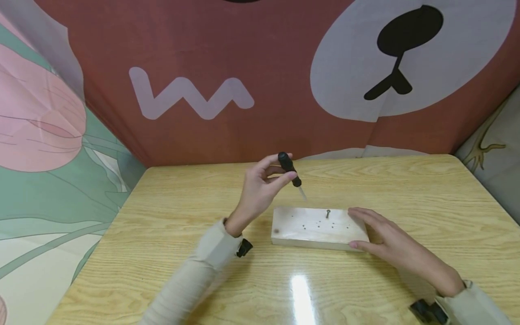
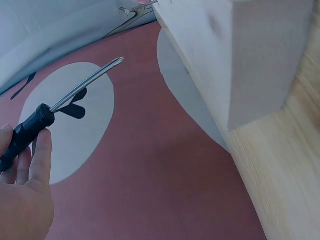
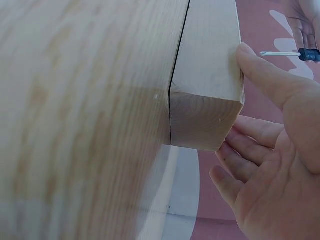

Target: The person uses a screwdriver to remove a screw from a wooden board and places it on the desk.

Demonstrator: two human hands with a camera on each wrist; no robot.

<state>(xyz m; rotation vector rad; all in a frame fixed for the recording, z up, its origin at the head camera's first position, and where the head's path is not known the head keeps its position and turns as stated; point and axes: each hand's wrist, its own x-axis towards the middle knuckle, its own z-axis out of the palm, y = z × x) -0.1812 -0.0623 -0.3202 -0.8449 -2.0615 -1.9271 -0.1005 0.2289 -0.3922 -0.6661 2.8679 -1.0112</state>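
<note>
My left hand (image 1: 260, 185) holds a screwdriver (image 1: 289, 168) by its black handle, between thumb and fingers. Its bare metal shaft points down toward a pale wooden block (image 1: 292, 224), the tip apart from it; in the left wrist view the screwdriver (image 2: 82, 90) shows a cross-shaped tip. A brass-coloured screw (image 1: 328, 214) stands up from the block's top near the far edge, among several small holes. At the block's right end, my right hand (image 1: 383, 234) grips it, thumb at the near edge and fingers at the far side. The right wrist view shows the block's end (image 3: 202, 120) between them.
The block lies flat on a wood-grain table (image 1: 170, 212). A red-brown cloth (image 1: 280, 54) with a cartoon face hangs behind the table's far edge. Patterned cloth (image 1: 48, 113) hangs at the left. Black devices (image 1: 428, 311) sit at both wrists.
</note>
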